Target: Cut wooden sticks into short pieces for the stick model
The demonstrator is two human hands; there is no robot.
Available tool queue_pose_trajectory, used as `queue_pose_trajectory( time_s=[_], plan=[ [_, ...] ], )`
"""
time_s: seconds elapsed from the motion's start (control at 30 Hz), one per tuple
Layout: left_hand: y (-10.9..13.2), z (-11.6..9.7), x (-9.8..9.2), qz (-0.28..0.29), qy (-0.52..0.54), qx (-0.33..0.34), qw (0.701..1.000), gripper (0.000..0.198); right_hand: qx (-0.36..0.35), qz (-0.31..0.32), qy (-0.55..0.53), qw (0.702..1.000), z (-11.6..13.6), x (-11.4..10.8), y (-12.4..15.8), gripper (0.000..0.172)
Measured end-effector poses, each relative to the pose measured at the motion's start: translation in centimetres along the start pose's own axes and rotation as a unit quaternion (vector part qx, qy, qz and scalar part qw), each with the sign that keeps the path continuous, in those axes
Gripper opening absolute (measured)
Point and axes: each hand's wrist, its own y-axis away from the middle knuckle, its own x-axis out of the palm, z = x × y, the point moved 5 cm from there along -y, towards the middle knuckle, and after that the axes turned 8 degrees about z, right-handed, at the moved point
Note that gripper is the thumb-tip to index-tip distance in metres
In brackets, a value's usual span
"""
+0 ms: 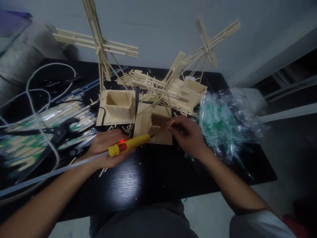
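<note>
My left hand [105,148] is closed around a yellow glue pen [128,144] with a red light, a translucent glue stick trailing out of its back end. Its tip points at a small open wooden stick box [156,127] on a flat stick base. My right hand [188,134] pinches a short wooden stick at the box's right edge. A second stick box [119,104] stands to the left, with a stick windmill [97,43] rising behind it. Another windmill model [205,43] leans over the far pile.
The black table [148,185] carries packets of wooden sticks [29,142] and black pliers [59,132] on the left, white cables [37,99], loose sticks at the back, and crumpled clear plastic wrappers [225,125] on the right. A grey wall stands behind.
</note>
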Motion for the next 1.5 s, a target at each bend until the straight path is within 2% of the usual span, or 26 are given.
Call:
queue_pose_trajectory(
  time_s=[0.13,0.27,0.5,1.07,1.3,1.5],
  plan=[
    [0.0,-0.4,0.6,0.041,-0.021,0.058,0.997,0.013,-0.039,-0.011,0.033,0.999,0.1,0.8,0.9,0.014],
    [0.1,-0.1,1.1,0.047,-0.047,0.051,0.996,0.015,-0.035,-0.035,0.011,0.999,-0.3,1.2,1.5,0.039],
    [-0.4,-0.4,1.5,0.075,-0.067,0.025,0.995,0.012,-0.043,-0.043,0.022,0.998,-0.8,2.0,1.8,0.025],
    [-0.7,-0.7,1.7,0.072,-0.087,-0.001,0.994,0.02,-0.057,-0.02,-0.001,0.998,-0.8,2.9,1.8,0.02],
    [-0.7,-0.6,1.6,0.079,-0.084,0.004,0.993,0.022,-0.05,-0.022,0.032,0.998,-0.5,3.0,1.8,0.015],
    [-0.6,-0.8,1.5,0.079,-0.084,0.003,0.993,0.021,-0.049,-0.032,0.029,0.998,-0.7,3.3,1.9,0.025]
  ],
)
